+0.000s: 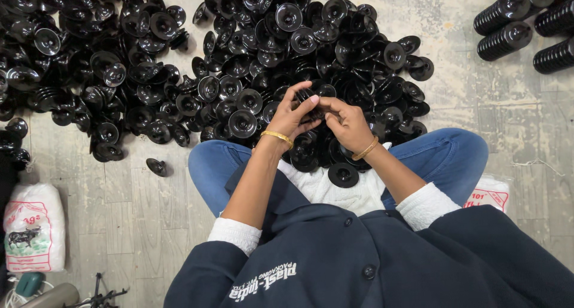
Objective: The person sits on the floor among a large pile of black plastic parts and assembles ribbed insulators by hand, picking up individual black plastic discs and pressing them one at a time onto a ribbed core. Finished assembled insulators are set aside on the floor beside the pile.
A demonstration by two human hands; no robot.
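I sit cross-legged on the floor in blue jeans point(454, 158). My left hand point(294, 115) and my right hand point(348, 124) meet in front of me, both closed on a small stack of black round plastic discs point(309, 98). Each wrist wears a gold bangle. A big heap of the same glossy black discs point(311, 51) spreads just beyond my hands and touches my legs. One single disc point(343, 175) lies on the white cloth in my lap.
A second heap of black discs point(78, 63) covers the far left. Stacked columns of discs point(508, 27) lie at the top right. A white printed sack point(33, 227) sits at the left, another point(490, 193) by my right knee. One loose disc point(156, 166) lies on the worn floor.
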